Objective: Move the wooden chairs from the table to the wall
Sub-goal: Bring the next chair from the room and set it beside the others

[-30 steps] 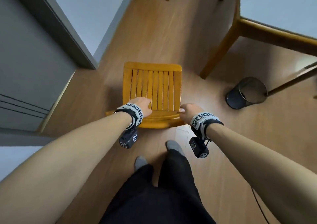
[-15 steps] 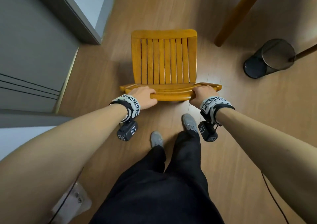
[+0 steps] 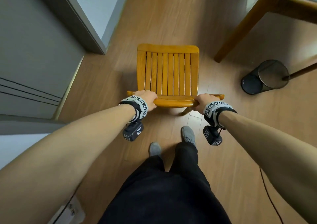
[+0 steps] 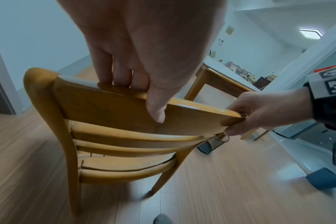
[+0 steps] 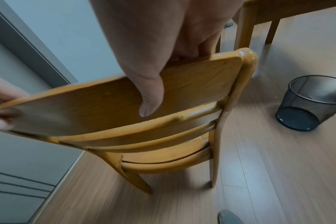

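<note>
A yellow-brown wooden chair [image 3: 168,74] with a slatted seat stands in front of me on the wood floor, its backrest nearest me. My left hand [image 3: 147,99] grips the left end of the top rail [image 4: 125,109], fingers over the front, thumb on the back. My right hand [image 3: 204,100] grips the right end of the same rail [image 5: 192,84] in the same way. The wooden table [image 3: 243,28] with a pale top stands at the upper right. The wall [image 3: 96,2] runs along the left.
A black mesh wastebasket [image 3: 264,77] sits on the floor to the right of the chair, beside a table leg. A grey door frame [image 3: 82,22] and door lie to the left. My feet [image 3: 188,135] are just behind the chair. A power strip [image 3: 72,211] lies at lower left.
The chair has come back toward me and away from the table, both hands keeping their hold on the top rail. I have stepped backward; the view has shifted.
</note>
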Demonstrator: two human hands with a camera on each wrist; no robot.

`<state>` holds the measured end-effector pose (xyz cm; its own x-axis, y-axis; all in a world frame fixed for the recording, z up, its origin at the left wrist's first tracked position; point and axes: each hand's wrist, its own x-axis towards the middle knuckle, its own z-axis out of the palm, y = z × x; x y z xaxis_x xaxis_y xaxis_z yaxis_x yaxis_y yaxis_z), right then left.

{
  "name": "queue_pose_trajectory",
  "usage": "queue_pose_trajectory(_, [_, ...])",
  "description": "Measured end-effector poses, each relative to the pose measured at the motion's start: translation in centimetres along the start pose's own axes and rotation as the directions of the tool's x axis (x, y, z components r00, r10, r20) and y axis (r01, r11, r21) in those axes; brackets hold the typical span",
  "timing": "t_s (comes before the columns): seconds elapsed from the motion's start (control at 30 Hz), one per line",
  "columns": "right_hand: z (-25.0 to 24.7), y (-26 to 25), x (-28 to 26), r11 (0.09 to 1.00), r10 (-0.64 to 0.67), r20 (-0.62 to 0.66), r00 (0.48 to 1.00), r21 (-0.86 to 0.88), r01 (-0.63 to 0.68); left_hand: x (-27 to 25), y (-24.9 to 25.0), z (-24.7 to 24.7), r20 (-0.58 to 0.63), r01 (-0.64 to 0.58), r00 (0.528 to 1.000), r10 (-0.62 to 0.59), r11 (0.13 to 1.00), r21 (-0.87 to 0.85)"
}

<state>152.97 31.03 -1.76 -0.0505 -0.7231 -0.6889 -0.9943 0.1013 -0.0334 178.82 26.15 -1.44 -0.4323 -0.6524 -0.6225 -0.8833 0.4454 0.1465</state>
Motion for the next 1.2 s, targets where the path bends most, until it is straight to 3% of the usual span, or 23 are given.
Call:
queue_pose_trajectory(0.13, [-4.8,0.4,1.3,1.000,0.005,-0.010,1.000,0.011,-0.005,1.3,-0.8,-4.5,-0.070,-0.003,0.998,0.004,1.000,0.007])
queue_pose_trajectory(0.23, [-8.5,1.2,2.5,1.000,0.013,-0.094,0.996,0.017,-0.012,2.7,-1.1,-8.2,-0.117,0.000,0.993,0.003,1.000,0.026])
queue_pose_trajectory(0.5, [-14.9,4.6,6.8,1.000,0.010,-0.128,0.992,0.010,-0.009,8.2,0.3,-14.0,-0.125,0.060,0.991,-0.053,0.997,0.049])
queue_pose_trajectory(0.87, [-22.2,10.7,16.7,1.000,-0.015,-0.100,0.995,-0.014,0.014,17.3,2.7,-19.7,-0.147,0.129,0.980,-0.135,0.991,-0.046])
queue_pose_trajectory(1.2, [-31.1,13.1,27.2,0.999,-0.031,-0.091,0.995,-0.024,0.029,27.7,0.0,-28.3,-0.131,0.155,0.979,-0.156,0.988,-0.014])
